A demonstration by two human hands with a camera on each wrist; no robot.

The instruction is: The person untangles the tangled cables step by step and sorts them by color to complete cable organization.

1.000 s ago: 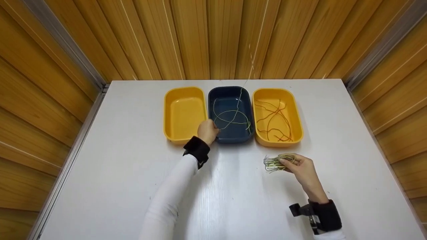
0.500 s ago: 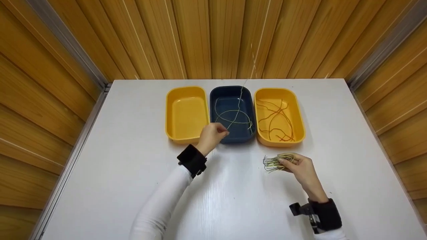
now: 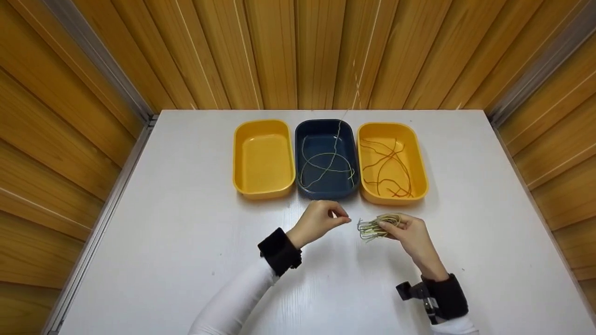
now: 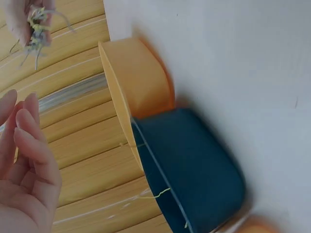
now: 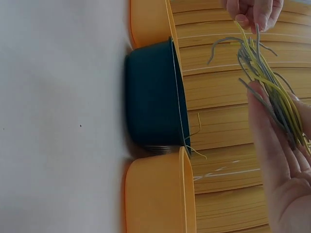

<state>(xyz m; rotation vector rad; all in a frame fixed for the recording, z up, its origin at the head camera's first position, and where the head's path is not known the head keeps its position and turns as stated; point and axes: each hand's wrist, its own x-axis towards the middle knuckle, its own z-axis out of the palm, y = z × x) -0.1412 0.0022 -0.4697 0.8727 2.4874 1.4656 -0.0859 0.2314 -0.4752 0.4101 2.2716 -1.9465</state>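
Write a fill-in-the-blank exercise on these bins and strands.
By the right wrist view, the right hand holds grey and ____ strands.
The middle bin is dark ____.
In the head view, the bin without visible strands is on the ____.
The right wrist band is ____.

Missing words: yellow; blue; left; black.

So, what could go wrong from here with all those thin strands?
The right hand pinches a bundle of strands, so a few might slip out. The bundle's splayed ends point toward the left hand and could snag there. In the blue tray, greenish strands cross and ends jut past the rim, so pulling one might tangle or drag the rest.
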